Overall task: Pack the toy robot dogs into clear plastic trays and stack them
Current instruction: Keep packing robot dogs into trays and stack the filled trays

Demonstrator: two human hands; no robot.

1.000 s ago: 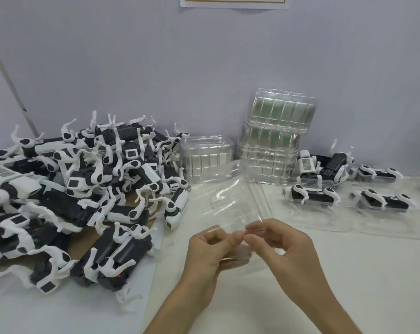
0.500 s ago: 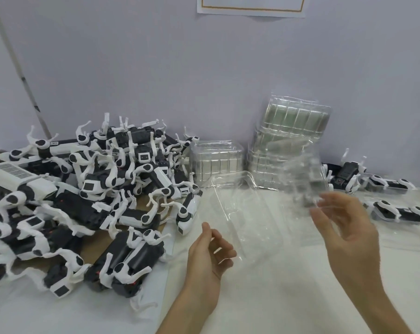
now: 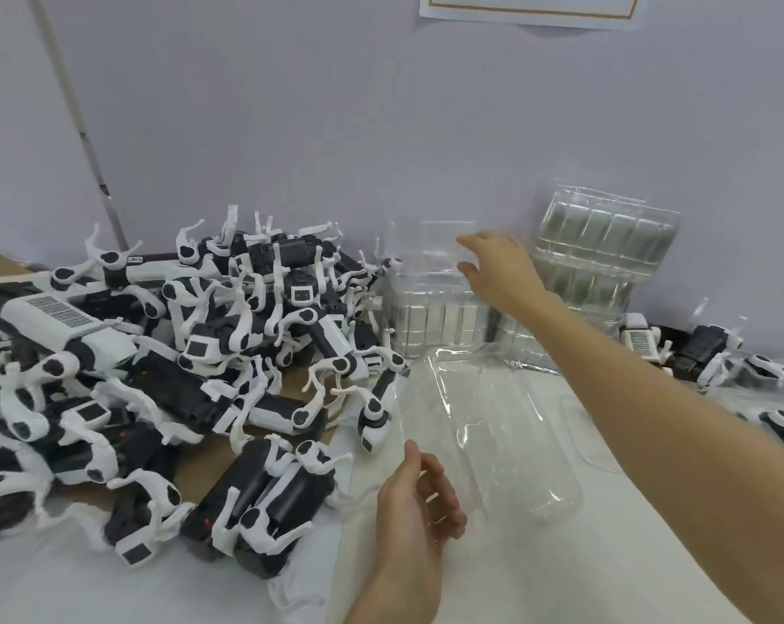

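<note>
Head view has the right hand (image 3: 493,272) pinching a flimsy clear tray (image 3: 426,249) over the short tray stack (image 3: 430,322) at upper centre, the left hand (image 3: 419,502) loosely curled by the counter tray (image 3: 507,434), grip unclear, and toy dogs (image 3: 192,362) heaped at left, so a careless set-down could topple the stack.

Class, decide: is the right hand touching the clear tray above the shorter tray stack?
Touching. In the head view the right hand pinches the clear tray by its edge.

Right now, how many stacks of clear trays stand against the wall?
2: a short stack under the right hand, and a taller leaning stack to its right. The arm may hide more.
</note>
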